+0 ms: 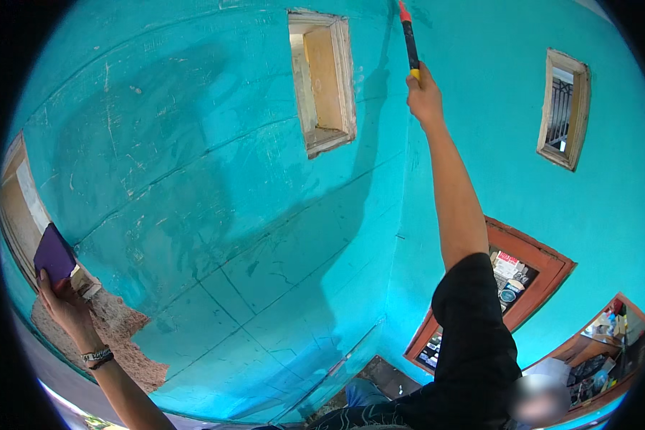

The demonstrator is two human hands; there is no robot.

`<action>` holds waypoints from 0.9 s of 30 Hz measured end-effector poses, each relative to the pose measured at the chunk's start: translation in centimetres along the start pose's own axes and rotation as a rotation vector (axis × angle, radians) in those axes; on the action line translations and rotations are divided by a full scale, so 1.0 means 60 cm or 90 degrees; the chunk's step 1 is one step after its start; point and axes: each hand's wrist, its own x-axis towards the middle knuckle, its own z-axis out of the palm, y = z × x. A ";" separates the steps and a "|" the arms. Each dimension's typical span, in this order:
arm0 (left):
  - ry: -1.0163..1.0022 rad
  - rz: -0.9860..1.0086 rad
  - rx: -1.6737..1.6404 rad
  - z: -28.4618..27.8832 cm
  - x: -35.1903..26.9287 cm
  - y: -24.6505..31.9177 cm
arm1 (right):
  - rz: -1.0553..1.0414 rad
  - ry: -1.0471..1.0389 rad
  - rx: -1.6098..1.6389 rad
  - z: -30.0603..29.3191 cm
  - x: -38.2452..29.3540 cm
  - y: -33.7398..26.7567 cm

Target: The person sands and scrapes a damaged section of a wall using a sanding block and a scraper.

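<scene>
My right hand (425, 97), at the end of a raised arm, is closed round the yellow end of a long tool with a black handle and a red upper part (408, 40). The tool points up along the turquoise wall (193, 161) near the corner, and its far end is cut off by the top of the picture. At the lower left my left hand (62, 301) holds a flat purple object (54, 255), its exact kind unclear, beside the frame of a wall opening (24, 188).
Rough bare masonry (123, 333) shows below my left hand. Two small framed openings (330, 80) (564, 107) pierce the walls. A brown wooden frame (537, 263) with stickers inside and a mirror-like framed surface (613, 344) are at lower right. A blurred patch lies near my right shoulder.
</scene>
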 end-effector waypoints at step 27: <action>0.004 0.013 0.006 0.006 -0.008 0.003 | -0.019 0.046 0.009 0.061 0.101 0.016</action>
